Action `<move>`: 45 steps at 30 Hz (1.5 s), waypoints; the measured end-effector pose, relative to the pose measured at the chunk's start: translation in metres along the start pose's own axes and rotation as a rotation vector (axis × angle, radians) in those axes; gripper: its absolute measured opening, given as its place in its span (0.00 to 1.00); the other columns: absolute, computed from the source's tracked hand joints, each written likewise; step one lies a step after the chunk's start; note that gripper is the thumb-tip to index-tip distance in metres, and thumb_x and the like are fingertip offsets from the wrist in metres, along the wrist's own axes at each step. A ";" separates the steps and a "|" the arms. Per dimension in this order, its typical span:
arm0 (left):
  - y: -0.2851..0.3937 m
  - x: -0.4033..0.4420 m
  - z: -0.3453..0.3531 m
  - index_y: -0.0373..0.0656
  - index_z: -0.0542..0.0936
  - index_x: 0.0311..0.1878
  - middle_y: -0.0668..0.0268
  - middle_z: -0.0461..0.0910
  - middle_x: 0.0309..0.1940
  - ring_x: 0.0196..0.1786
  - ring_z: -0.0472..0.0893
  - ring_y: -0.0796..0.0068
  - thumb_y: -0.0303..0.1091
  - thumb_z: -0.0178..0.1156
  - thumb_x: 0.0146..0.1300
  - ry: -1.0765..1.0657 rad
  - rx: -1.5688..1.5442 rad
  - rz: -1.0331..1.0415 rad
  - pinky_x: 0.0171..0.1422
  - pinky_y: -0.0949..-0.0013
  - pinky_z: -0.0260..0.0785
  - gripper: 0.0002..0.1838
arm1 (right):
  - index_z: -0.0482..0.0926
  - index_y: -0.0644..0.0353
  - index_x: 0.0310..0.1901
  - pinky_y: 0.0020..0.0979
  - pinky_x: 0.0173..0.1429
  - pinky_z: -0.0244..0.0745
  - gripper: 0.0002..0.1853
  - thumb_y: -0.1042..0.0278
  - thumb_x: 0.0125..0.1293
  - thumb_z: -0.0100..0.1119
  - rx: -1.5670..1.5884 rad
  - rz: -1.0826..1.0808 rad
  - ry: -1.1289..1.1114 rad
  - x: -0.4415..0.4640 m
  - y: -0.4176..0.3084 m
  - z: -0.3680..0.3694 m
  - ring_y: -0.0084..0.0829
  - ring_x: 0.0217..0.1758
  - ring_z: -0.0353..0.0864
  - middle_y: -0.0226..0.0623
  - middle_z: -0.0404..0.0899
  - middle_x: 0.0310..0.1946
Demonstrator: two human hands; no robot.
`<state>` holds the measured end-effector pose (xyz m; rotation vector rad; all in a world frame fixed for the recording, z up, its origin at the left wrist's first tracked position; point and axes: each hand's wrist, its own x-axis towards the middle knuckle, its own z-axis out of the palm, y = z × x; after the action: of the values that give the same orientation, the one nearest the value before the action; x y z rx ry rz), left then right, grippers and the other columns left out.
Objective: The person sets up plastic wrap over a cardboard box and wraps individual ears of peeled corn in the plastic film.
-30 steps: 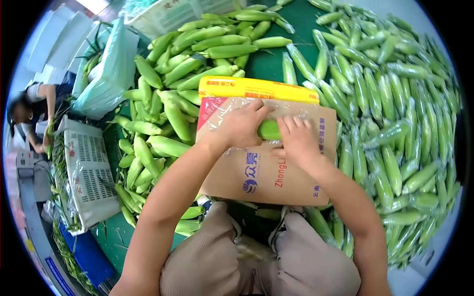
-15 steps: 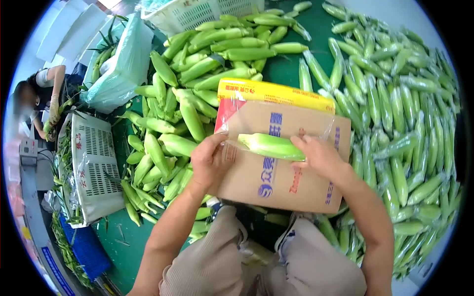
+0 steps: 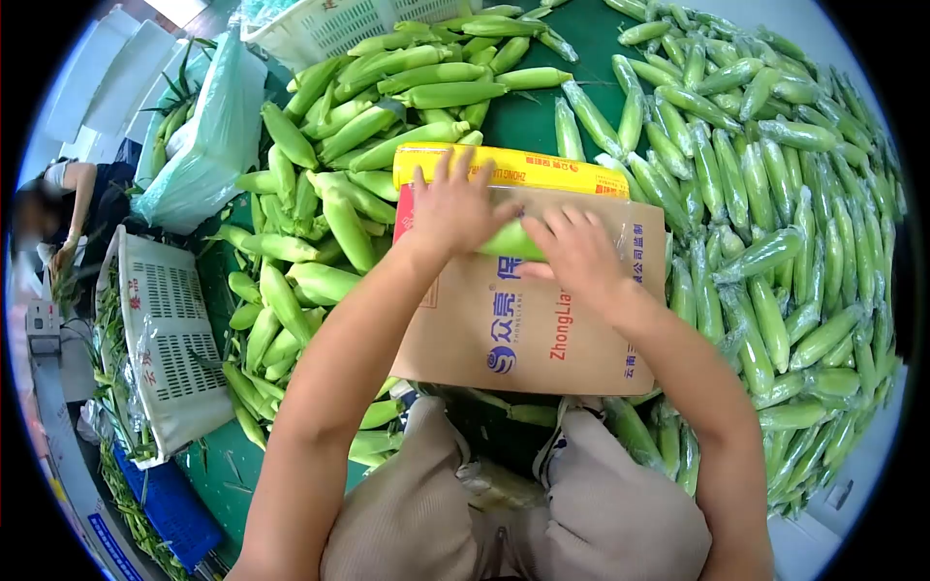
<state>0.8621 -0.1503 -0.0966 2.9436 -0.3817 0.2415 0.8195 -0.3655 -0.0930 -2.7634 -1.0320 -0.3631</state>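
Observation:
An ear of corn (image 3: 511,242) in green husk lies across a brown cardboard box (image 3: 446,334) above my lap. Its ends are partly covered by my hands. My left hand (image 3: 455,205) is open with fingers spread, reaching over the corn's left end toward the yellow cling film box (image 3: 528,170) along the far edge of the cardboard. Flat over the corn's right end rests my right hand (image 3: 576,242), its fingers stretched out. Clear film seems to lie on the cardboard, but its edges are hard to make out.
Unwrapped corn ears (image 3: 334,218) are heaped at left and far left; film-wrapped ears (image 3: 775,242) cover the right side. A white plastic crate (image 3: 179,339) with husks stands left, another white crate (image 3: 329,34) at the back. A co-worker (image 3: 82,208) handles husks at far left.
My left hand has gone from the corn's left tip up over it toward the yellow box, its fingers spreading. The corn has moved toward the film box, and my right hand has flattened over it.

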 end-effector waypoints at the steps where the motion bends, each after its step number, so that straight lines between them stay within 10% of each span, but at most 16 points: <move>1: 0.000 0.015 -0.009 0.45 0.77 0.70 0.55 0.71 0.73 0.78 0.66 0.51 0.57 0.62 0.68 0.090 0.047 -0.010 0.82 0.47 0.54 0.34 | 0.76 0.53 0.57 0.35 0.54 0.74 0.35 0.41 0.53 0.76 -0.032 -0.007 -0.020 0.010 0.010 0.002 0.36 0.52 0.79 0.33 0.78 0.45; 6: 0.006 -0.030 -0.009 0.45 0.79 0.65 0.56 0.77 0.66 0.71 0.73 0.53 0.25 0.71 0.50 0.172 -0.540 0.241 0.79 0.46 0.60 0.33 | 0.74 0.59 0.58 0.45 0.58 0.79 0.37 0.46 0.53 0.79 0.190 0.055 -0.045 0.019 0.036 0.028 0.45 0.55 0.81 0.45 0.81 0.48; 15: 0.019 -0.062 -0.022 0.57 0.80 0.61 0.71 0.83 0.58 0.57 0.83 0.62 0.36 0.74 0.48 0.061 0.001 0.400 0.62 0.54 0.75 0.32 | 0.78 0.62 0.54 0.43 0.59 0.78 0.31 0.44 0.60 0.76 1.088 0.209 -0.532 0.006 0.023 -0.019 0.50 0.57 0.83 0.49 0.84 0.51; 19: 0.031 -0.073 -0.041 0.52 0.79 0.60 0.60 0.87 0.46 0.48 0.86 0.53 0.38 0.74 0.49 -0.348 -0.185 0.326 0.53 0.51 0.78 0.31 | 0.78 0.55 0.65 0.38 0.66 0.74 0.29 0.41 0.74 0.60 0.604 0.255 -0.848 0.031 0.033 -0.047 0.46 0.61 0.82 0.46 0.84 0.59; 23: 0.029 -0.042 -0.066 0.47 0.77 0.63 0.49 0.86 0.43 0.48 0.85 0.42 0.37 0.74 0.47 -0.683 -0.296 0.262 0.54 0.46 0.77 0.36 | 0.61 0.43 0.81 0.60 0.85 0.48 0.37 0.39 0.75 0.54 0.293 -0.010 -0.323 0.030 0.044 0.017 0.44 0.86 0.53 0.34 0.59 0.82; 24: 0.027 -0.030 -0.072 0.46 0.78 0.63 0.48 0.86 0.43 0.49 0.85 0.42 0.37 0.75 0.46 -0.747 -0.337 0.286 0.55 0.46 0.77 0.36 | 0.55 0.41 0.83 0.67 0.85 0.31 0.42 0.37 0.74 0.55 0.231 -0.010 -0.551 0.030 0.042 0.018 0.41 0.90 0.39 0.28 0.48 0.86; 30: 0.032 -0.053 -0.055 0.42 0.81 0.60 0.45 0.85 0.44 0.51 0.84 0.43 0.42 0.73 0.48 -0.888 -0.318 0.336 0.56 0.46 0.76 0.33 | 0.55 0.42 0.83 0.63 0.87 0.29 0.46 0.31 0.70 0.56 0.148 0.027 -0.563 0.031 0.026 0.012 0.38 0.90 0.37 0.26 0.46 0.86; 35: 0.034 -0.133 -0.050 0.42 0.78 0.62 0.47 0.85 0.50 0.55 0.84 0.46 0.42 0.73 0.48 -1.004 -0.559 0.475 0.60 0.49 0.75 0.36 | 0.57 0.45 0.83 0.62 0.87 0.30 0.49 0.34 0.66 0.63 0.223 0.015 -0.506 0.026 0.029 0.018 0.39 0.90 0.37 0.29 0.48 0.86; 37: 0.046 -0.155 -0.071 0.44 0.77 0.63 0.49 0.85 0.47 0.53 0.84 0.46 0.43 0.73 0.49 -1.459 -0.796 0.239 0.60 0.49 0.75 0.36 | 0.60 0.50 0.81 0.61 0.86 0.35 0.49 0.34 0.64 0.65 0.296 0.010 -0.478 0.023 0.027 0.016 0.42 0.89 0.44 0.36 0.54 0.84; 38: 0.039 -0.176 -0.051 0.44 0.77 0.63 0.49 0.84 0.49 0.53 0.83 0.47 0.44 0.74 0.49 -1.583 -0.781 0.453 0.60 0.50 0.75 0.36 | 0.63 0.54 0.79 0.57 0.86 0.43 0.50 0.36 0.60 0.69 0.322 0.030 -0.305 0.009 0.015 0.035 0.46 0.86 0.52 0.45 0.57 0.82; 41: 0.016 -0.191 -0.047 0.42 0.76 0.69 0.51 0.80 0.51 0.60 0.80 0.48 0.45 0.75 0.54 -1.298 -0.885 0.625 0.68 0.53 0.72 0.39 | 0.74 0.61 0.67 0.52 0.77 0.63 0.47 0.33 0.53 0.73 0.894 0.011 -0.436 -0.049 -0.036 -0.025 0.56 0.72 0.70 0.58 0.74 0.65; 43: 0.013 -0.171 -0.071 0.39 0.73 0.71 0.56 0.75 0.64 0.66 0.76 0.58 0.30 0.69 0.62 -1.253 -1.056 0.378 0.70 0.57 0.70 0.33 | 0.67 0.61 0.72 0.52 0.71 0.69 0.51 0.31 0.57 0.72 0.998 0.089 -0.807 -0.096 -0.066 -0.053 0.60 0.66 0.75 0.59 0.73 0.65; 45: -0.021 -0.153 -0.088 0.37 0.73 0.71 0.56 0.75 0.68 0.59 0.81 0.61 0.17 0.67 0.63 -1.164 -1.024 0.180 0.56 0.62 0.78 0.31 | 0.68 0.62 0.70 0.50 0.68 0.72 0.46 0.43 0.58 0.76 1.106 0.070 -0.706 -0.144 -0.088 -0.046 0.55 0.64 0.77 0.57 0.77 0.60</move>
<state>0.7092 -0.0776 -0.0415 1.7253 -0.6232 -1.2718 0.6484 -0.4006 -0.0834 -1.8469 -0.8319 0.9668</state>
